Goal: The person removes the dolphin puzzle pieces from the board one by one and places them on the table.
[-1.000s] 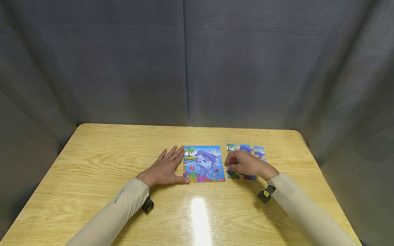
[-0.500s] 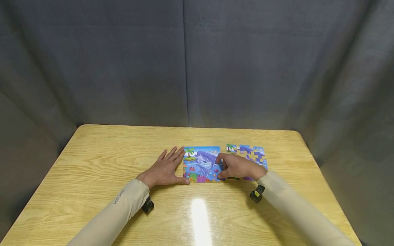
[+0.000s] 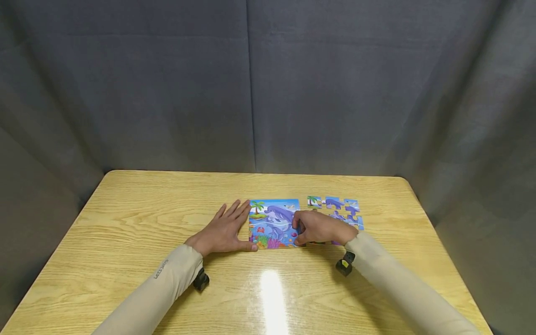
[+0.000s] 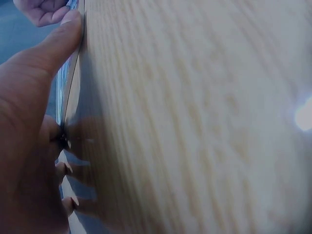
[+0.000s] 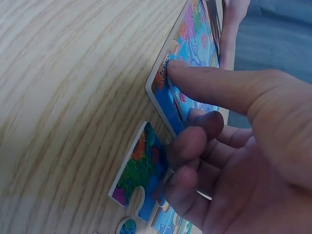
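A square dolphin puzzle board (image 3: 276,223) lies flat on the table in the head view. My left hand (image 3: 224,231) lies with spread, straight fingers along its left side, the thumb at the near left corner. My right hand (image 3: 320,227) is at the board's right side with bent fingers. In the right wrist view my thumb (image 5: 209,85) touches the board's border (image 5: 161,80) near a corner, and the index finger is bent over by the inner edge. Whether they pinch anything there is unclear. Loose jigsaw pieces (image 3: 334,203) lie right of the board, partly hidden by the right hand.
The wooden table (image 3: 167,200) has a bright reflection near its front middle. Grey curtains (image 3: 176,93) hang behind it and at both sides. One loose piece (image 5: 139,168) lies close to the board's edge in the right wrist view.
My right hand has moved left from over the loose pieces to the board's right side, uncovering some pieces. Its fingers have drawn slightly closer together since half a second ago. The left hand stays still.
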A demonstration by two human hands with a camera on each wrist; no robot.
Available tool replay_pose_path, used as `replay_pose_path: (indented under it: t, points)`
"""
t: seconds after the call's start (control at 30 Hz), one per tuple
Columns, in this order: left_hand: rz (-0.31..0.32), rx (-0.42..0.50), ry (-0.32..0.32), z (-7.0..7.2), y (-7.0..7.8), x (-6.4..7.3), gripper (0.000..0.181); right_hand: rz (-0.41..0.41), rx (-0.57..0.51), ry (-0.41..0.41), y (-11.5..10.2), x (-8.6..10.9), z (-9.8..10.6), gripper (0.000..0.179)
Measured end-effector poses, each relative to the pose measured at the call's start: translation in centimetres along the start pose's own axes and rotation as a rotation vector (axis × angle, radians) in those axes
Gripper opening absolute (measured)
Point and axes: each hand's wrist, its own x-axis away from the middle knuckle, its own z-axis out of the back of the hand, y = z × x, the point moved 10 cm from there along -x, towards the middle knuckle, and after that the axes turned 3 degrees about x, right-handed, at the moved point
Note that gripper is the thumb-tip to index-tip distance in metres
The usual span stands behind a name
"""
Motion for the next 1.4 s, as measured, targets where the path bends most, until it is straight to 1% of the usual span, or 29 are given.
replay_pose_path:
  t: [0.1,0.2,0.37,0.47,0.53,0.67,0.73,0.8,0.9,1.07,1.27,1.4]
  points:
    - [-0.006,0.002,0.006,0.0,0.1,0.0,0.116,0.005,0.000,0.012,-0.2,0.1,0.0,0.030]
    - [-0.011,0.005,0.009,0.0,0.1,0.1,0.115,0.020,0.018,0.040,-0.5,0.2,0.1,0.031]
    - [-0.017,0.008,0.011,0.0,0.2,0.2,0.114,0.065,0.103,0.113,-1.0,0.5,0.6,0.032]
    - [-0.018,0.002,0.010,0.0,0.2,0.2,0.114,0.083,0.128,0.127,-1.1,0.5,0.6,0.028]
    - [-0.014,-0.002,0.005,0.0,0.3,0.2,0.114,0.099,0.103,0.124,-1.1,0.5,0.5,0.021]
    - [-0.012,-0.009,0.004,0.0,0.3,0.2,0.113,0.122,-0.011,0.116,-1.0,0.6,0.5,0.005]
    - [-0.010,-0.009,0.004,0.0,0.2,0.2,0.113,0.130,-0.063,0.114,-1.0,0.7,0.6,0.005]
    - [-0.008,-0.013,0.004,0.1,0.2,0.2,0.113,0.143,-0.086,0.118,-1.1,0.8,0.7,0.007]
    - [-0.011,-0.005,0.007,0.2,0.4,0.3,0.113,0.154,-0.089,0.145,-1.0,1.1,1.2,0.008]
    - [-0.014,-0.003,0.011,0.4,0.5,0.4,0.114,0.163,-0.079,0.226,-0.5,1.8,2.4,0.011]
    - [-0.010,-0.001,0.008,0.4,0.5,0.3,0.115,0.130,-0.100,0.235,0.5,2.3,3.1,0.011]
    - [-0.012,0.006,0.008,0.4,0.5,0.3,0.114,0.125,-0.116,0.245,1.2,2.9,3.6,0.010]
